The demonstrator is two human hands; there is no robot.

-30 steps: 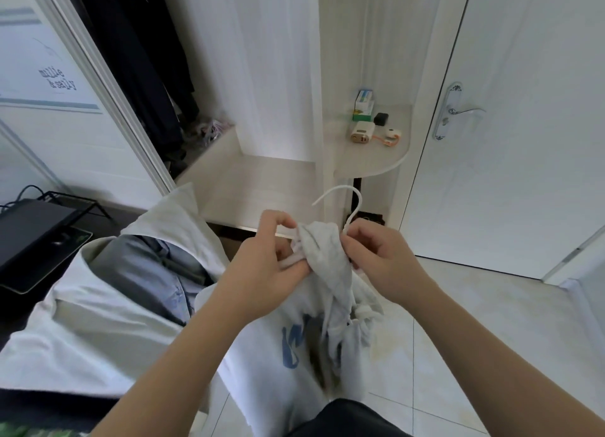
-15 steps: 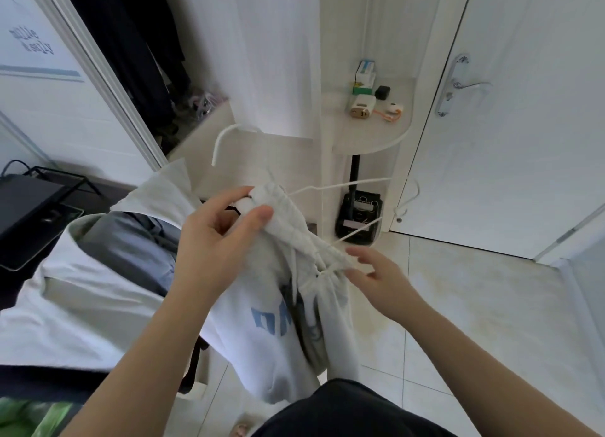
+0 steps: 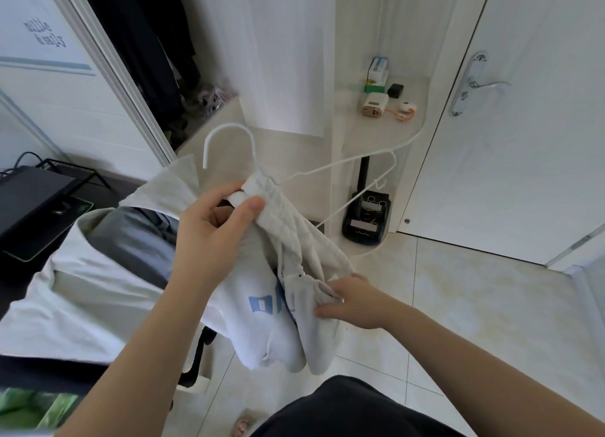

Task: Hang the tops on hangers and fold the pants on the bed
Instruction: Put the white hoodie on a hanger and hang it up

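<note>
Right hand [image 3: 352, 300] now lower, its grip like the left hand's [image 3: 212, 227] bunching white top [image 3: 262, 305] over tiled floor [image 3: 474, 305].

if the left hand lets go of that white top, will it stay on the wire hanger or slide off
Probably slides. The white top looks floppy: it sags in loose folds below the left hand, bunched at the collar. The thin white wire hanger seems only partly threaded, its far arm bare, so little holds the cloth. The right hand gripping the fabric may slow it.
</note>
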